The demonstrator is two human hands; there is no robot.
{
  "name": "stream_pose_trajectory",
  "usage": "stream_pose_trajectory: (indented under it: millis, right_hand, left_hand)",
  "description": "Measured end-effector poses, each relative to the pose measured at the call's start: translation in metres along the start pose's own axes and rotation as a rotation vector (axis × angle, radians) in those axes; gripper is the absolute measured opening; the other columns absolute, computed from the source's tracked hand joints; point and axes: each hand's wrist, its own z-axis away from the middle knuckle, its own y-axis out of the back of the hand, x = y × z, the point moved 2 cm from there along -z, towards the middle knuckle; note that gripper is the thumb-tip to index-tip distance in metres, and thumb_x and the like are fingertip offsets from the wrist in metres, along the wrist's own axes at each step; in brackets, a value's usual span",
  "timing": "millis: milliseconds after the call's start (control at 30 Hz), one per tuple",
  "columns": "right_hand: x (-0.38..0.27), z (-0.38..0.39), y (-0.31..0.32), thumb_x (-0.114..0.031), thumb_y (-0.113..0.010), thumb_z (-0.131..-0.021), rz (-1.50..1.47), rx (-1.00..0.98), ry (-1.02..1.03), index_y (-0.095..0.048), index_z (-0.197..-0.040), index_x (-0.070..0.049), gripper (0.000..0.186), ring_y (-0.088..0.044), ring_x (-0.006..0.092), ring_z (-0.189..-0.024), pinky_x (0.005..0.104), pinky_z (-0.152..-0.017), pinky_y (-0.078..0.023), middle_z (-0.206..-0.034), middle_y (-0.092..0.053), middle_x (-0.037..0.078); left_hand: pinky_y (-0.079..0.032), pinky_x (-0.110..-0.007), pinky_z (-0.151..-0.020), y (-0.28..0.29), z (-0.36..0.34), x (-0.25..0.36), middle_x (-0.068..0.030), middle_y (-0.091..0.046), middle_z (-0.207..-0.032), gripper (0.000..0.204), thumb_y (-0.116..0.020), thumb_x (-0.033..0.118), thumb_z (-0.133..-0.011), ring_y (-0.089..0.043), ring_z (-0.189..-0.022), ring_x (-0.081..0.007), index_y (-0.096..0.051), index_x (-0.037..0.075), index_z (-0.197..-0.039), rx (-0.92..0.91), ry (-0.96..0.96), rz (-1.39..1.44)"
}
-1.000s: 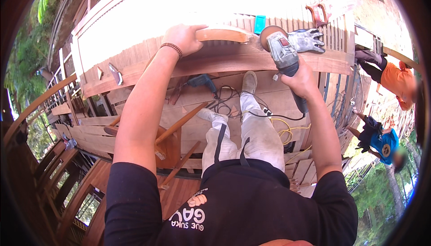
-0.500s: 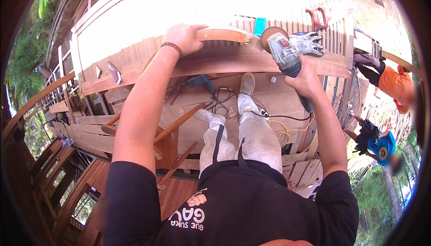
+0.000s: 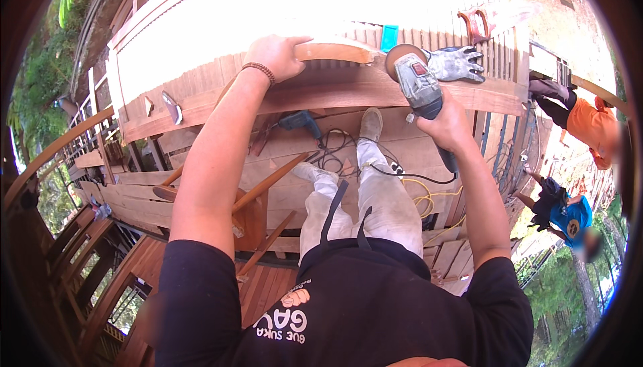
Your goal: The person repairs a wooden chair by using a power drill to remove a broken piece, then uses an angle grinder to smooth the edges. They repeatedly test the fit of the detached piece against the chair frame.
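My right hand (image 3: 447,120) is wrapped round the body of an angle grinder (image 3: 416,86). Its round brown disc (image 3: 400,59) is at the right end of a curved wooden piece (image 3: 338,52); whether they touch I cannot tell. With a beaded bracelet at the wrist, my left hand (image 3: 276,57) grips the left part of that curved piece, and some of its fingers are hidden. The piece lies over the slatted wooden bench (image 3: 308,97). Just beyond the disc, a grey work glove (image 3: 457,64) rests on the slats beside a small turquoise block (image 3: 389,37).
A handsaw's wooden handle (image 3: 477,25) lies on the bench's right. Below, a blue power drill (image 3: 300,123), black cables (image 3: 331,156) and a yellow cord (image 3: 429,196) lie near my feet. A wooden chair (image 3: 251,226) stands at left. Two people, in orange (image 3: 591,129) and blue (image 3: 573,219), are at far right.
The grinder and my right hand have shifted slightly left, bringing the disc nearer the curved piece's right end. My left hand has hardly moved.
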Motion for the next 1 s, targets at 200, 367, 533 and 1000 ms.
stream_pose_trajectory:
  millis: [200,367,533,1000]
  right_hand:
    - [-0.006,0.019,-0.005,-0.022,-0.078,-0.068,-0.065,0.072,-0.074,-0.056,-0.119,0.005,0.062,-0.070,0.0389,-0.095,0.0416,-0.084,-0.054,-0.098,-0.070,0.026]
    - [-0.017,0.056,-0.055,-0.022,-0.079,-0.068,-0.282,0.145,-0.136,-0.056,-0.110,0.003,0.054,-0.070,0.0373,-0.094,0.0414,-0.084,-0.054,-0.096,-0.070,0.024]
    - [-0.024,0.055,-0.090,-0.024,-0.078,-0.069,-0.418,0.217,-0.153,-0.056,-0.106,0.002,0.051,-0.071,0.0365,-0.092,0.0414,-0.082,-0.054,-0.095,-0.071,0.023]
    - [-0.040,0.048,-0.098,-0.026,-0.079,-0.068,-0.355,0.234,-0.198,-0.056,-0.105,0.003,0.052,-0.070,0.0375,-0.092,0.0421,-0.083,-0.054,-0.094,-0.070,0.024]
  left_hand:
    - [-0.058,-0.040,-0.084,-0.011,-0.001,-0.009,-0.0108,-0.074,-0.095,0.053,-0.065,0.024,-0.075,-0.071,-0.088,-0.0285,-0.067,0.030,-0.127,0.029,0.002,0.030]
    - [-0.058,-0.040,-0.083,-0.008,-0.003,-0.008,-0.0109,-0.074,-0.094,0.052,-0.065,0.025,-0.075,-0.071,-0.087,-0.0289,-0.067,0.030,-0.127,0.017,0.011,0.029]
    - [-0.056,-0.039,-0.086,0.007,-0.001,0.003,-0.0126,-0.073,-0.106,0.048,-0.065,0.022,-0.078,-0.070,-0.094,-0.0307,-0.069,0.025,-0.126,-0.086,0.060,0.080]
    - [-0.057,-0.039,-0.086,-0.008,-0.004,-0.006,-0.0118,-0.074,-0.100,0.053,-0.064,0.027,-0.077,-0.071,-0.092,-0.0288,-0.066,0.032,-0.129,0.003,0.007,0.008]
